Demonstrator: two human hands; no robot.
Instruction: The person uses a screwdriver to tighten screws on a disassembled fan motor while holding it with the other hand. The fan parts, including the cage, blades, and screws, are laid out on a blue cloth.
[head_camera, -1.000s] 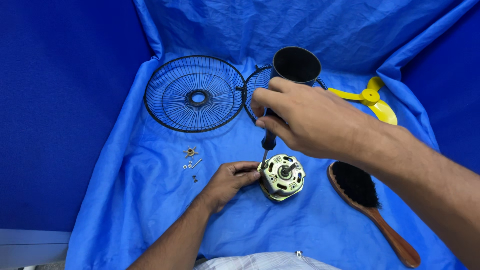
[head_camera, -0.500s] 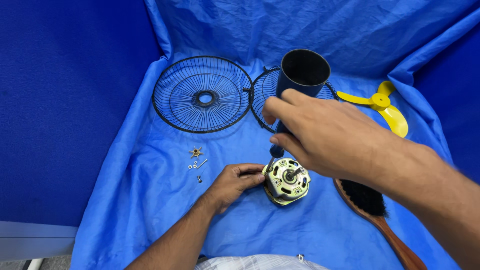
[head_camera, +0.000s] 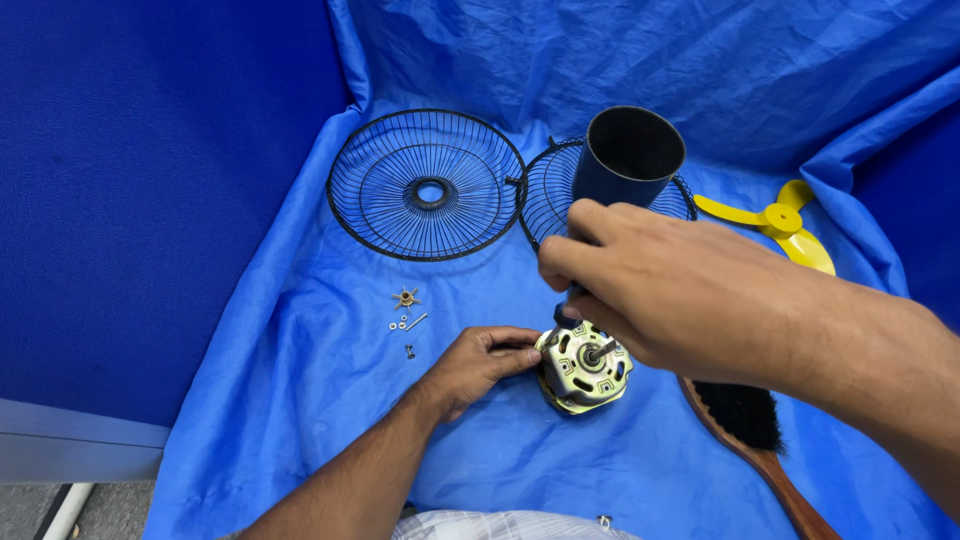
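Brass-toned metal casing of the fan motor (head_camera: 583, 367) sits on the blue cloth (head_camera: 300, 400). The left hand (head_camera: 480, 365) steadies it: fingers (head_camera: 520, 352) curled and pressed against its left side, holding it in place. Directly above the motor, the right hand (head_camera: 650, 290) has its fingers (head_camera: 565, 260) closed around a dark tool handle (head_camera: 566, 314). Only the lower end of the handle shows beneath the fist; the shaft and tip are largely hidden, so the tool type is hard to confirm. The motor's central shaft shows just below the right fingers.

Left of the left fingers: small screws and washers (head_camera: 407, 322) lie loose on the cloth, too small to sort. Right of the motor and below the right wrist: a wooden-handled brush (head_camera: 750, 430) with black bristles, partly covered by the forearm and cut off at the frame's bottom edge. Beyond the right fingers: a dark cylindrical housing (head_camera: 628, 155) stands upright, open end up, hiding part of a rear wire guard (head_camera: 550, 195). A front wire guard (head_camera: 428, 185) lies flat just beside it. Far right: yellow fan blade (head_camera: 780, 222), one vane half hidden by a cloth fold.
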